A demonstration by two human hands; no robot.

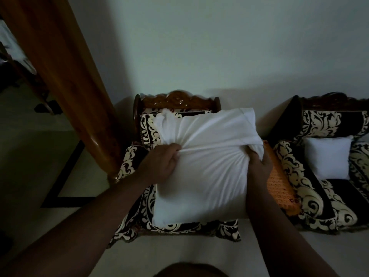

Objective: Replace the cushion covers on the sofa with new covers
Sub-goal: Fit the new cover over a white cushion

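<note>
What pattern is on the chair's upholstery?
Dark fabric with cream scrollwork on the chair, seen in the head view.

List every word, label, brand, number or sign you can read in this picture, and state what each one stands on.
None: no readable text shows anywhere in the head view.
The white cushion, pinched by the left hand and held by the right hand, is plain.
The orange cloth carries only a small repeating pattern, too blurred to tell whether it is lettering.
The armchair fabric and the second white cushion show no writing.
</note>
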